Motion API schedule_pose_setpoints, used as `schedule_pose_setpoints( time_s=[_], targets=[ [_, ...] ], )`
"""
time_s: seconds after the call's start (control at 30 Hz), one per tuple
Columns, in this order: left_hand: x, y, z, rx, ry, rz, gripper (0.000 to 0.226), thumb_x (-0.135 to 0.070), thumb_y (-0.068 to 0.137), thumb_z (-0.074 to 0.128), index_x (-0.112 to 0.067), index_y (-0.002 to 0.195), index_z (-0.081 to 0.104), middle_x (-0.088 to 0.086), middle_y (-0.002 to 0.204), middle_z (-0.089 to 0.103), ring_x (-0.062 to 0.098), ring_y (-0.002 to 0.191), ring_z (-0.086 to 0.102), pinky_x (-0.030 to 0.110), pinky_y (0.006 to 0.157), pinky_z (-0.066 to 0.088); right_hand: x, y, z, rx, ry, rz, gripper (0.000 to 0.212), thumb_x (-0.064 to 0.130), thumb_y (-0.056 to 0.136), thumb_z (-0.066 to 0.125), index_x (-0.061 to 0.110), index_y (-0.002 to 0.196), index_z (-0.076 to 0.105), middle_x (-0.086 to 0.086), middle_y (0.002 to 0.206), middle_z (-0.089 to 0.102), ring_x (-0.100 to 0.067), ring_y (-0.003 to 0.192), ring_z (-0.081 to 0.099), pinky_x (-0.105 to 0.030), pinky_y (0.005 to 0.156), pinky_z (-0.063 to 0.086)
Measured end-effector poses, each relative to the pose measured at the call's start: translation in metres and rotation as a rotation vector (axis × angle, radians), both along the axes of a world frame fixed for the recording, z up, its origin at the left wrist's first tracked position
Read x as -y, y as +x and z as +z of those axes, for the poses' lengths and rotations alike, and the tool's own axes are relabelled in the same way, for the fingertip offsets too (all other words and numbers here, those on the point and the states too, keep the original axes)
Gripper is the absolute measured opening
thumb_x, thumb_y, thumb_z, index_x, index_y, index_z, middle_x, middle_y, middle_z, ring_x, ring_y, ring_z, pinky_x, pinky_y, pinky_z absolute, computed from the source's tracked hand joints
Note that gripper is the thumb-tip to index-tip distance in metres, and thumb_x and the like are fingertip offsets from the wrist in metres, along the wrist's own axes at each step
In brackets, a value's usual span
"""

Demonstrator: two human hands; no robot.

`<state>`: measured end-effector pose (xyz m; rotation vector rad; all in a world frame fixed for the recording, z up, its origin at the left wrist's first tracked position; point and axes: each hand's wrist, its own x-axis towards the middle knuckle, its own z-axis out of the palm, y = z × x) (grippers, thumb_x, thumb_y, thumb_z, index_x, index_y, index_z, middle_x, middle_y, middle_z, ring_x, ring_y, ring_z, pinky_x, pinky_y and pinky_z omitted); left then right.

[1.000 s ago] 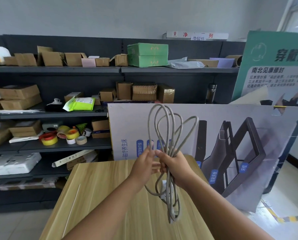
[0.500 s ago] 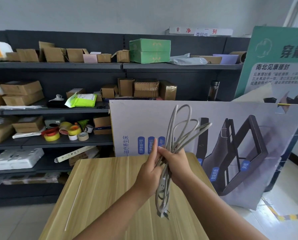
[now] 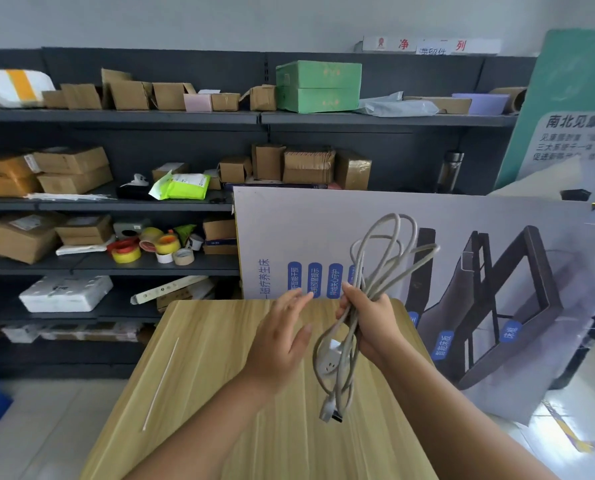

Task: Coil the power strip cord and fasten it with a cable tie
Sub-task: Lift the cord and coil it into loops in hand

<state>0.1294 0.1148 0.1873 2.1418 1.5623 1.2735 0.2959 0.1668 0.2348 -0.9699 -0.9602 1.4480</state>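
My right hand [image 3: 368, 323] grips the grey coiled cord [image 3: 380, 258] at its middle, above the wooden table [image 3: 219, 393]. Loops rise above the fist and tilt to the right. Below the fist hang more loops, the white power strip body [image 3: 329, 362] and the plug [image 3: 330, 412]. My left hand [image 3: 282, 344] is open beside the bundle, fingers spread, a short gap away from the cord. A thin white cable tie [image 3: 161, 382] lies flat on the left part of the table.
Dark shelves [image 3: 116, 202] behind the table hold cardboard boxes, tape rolls [image 3: 140, 249] and green boxes [image 3: 318, 86]. A large printed board [image 3: 496, 289] leans against the table's far right side. Tiled floor lies on both sides of the table.
My left hand has let go of the cord and moved left, opening its fingers. The bundle has tilted a little to the right and hangs from my right hand alone.
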Motion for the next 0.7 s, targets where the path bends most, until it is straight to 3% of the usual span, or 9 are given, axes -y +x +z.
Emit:
schedule_pose_setpoints(
  time_s=[0.1,0.17,0.3,0.5,0.7],
  targets=[
    [-0.004,-0.021,-0.008,0.042,-0.195,-0.003,0.047,-0.052,0.094,0.040,-0.032,0.137,0.047,-0.016,0.140,0.039,-0.006,0.125,0.041,0.013,0.096,0.033,-0.005,0.007,-0.007,0.143,0.060,0.017,0.023,0.014,0.092,0.064,0.010,0.073,0.053,-0.002,0.051,0.047,-0.016,0.043,0.045,-0.032,0.051,0.040],
    [-0.003,-0.039,-0.024,0.085,-0.283,0.085,0.048,-0.055,0.090,0.038,-0.031,0.126,0.057,-0.013,0.131,0.049,0.000,0.116,0.052,0.014,0.087,0.040,-0.006,0.008,-0.013,0.209,0.107,0.039,0.017,0.011,0.090,0.067,0.009,0.079,0.054,0.000,0.050,0.048,-0.016,0.042,0.045,-0.032,0.050,0.043],
    [0.008,-0.073,-0.078,0.036,-0.509,0.301,0.025,-0.028,0.095,0.047,-0.027,0.113,0.064,-0.007,0.117,0.062,0.008,0.102,0.058,0.025,0.083,0.046,-0.005,0.003,-0.033,0.286,0.118,0.066,0.016,0.010,0.089,0.067,0.007,0.081,0.054,-0.002,0.051,0.051,-0.016,0.042,0.049,-0.030,0.048,0.047],
    [0.037,-0.127,-0.146,0.056,-0.733,0.470,0.014,-0.025,0.091,0.055,-0.034,0.095,0.064,-0.011,0.096,0.068,0.011,0.093,0.064,0.030,0.080,0.052,-0.003,-0.022,-0.066,0.326,0.069,0.115,0.021,0.012,0.090,0.065,0.007,0.073,0.053,-0.004,0.051,0.050,-0.018,0.042,0.050,-0.034,0.052,0.047],
    [0.046,-0.208,-0.207,0.057,-0.862,0.700,0.017,-0.019,0.085,0.052,-0.026,0.085,0.067,-0.007,0.085,0.069,0.017,0.079,0.063,0.029,0.065,0.050,-0.009,-0.061,-0.102,0.436,0.001,0.127,0.023,0.011,0.090,0.067,0.011,0.071,0.054,-0.005,0.053,0.052,-0.020,0.044,0.051,-0.033,0.050,0.049]
  ],
)
